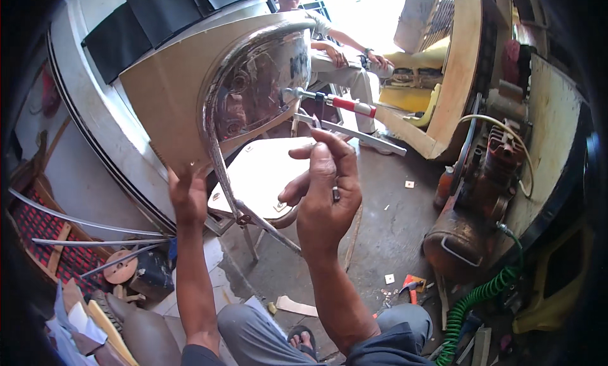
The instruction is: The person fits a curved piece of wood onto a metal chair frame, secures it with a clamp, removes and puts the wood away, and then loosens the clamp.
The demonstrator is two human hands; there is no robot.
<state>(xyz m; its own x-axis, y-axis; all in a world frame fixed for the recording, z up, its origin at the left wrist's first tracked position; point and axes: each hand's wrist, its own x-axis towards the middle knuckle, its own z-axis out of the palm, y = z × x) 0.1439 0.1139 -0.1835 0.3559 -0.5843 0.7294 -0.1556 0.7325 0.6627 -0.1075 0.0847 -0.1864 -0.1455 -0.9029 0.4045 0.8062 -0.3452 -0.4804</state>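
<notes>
My left hand [189, 195] grips the lower edge of a thin tan board [152, 90], which sits against a worn, curved metal chair back [212, 122]. A bar clamp with a red handle [348, 105] is attached at the right side of the chair back, and a flat metal bar [380, 141] juts out below it. My right hand [326, 201] is closed around a slim pencil-like tool [315, 122], tip pointing up, in front of the pale chair seat [247, 176]. Part of that tool is hidden by my fingers.
A seated person [342, 71] is behind the chair. At right stand a rusty compressor [456, 245] with a coiled green hose [472, 306] and a wooden frame [446, 112]. A hammer [413, 290] lies on the floor; scraps [95, 321] and metal strips [95, 242] crowd the left.
</notes>
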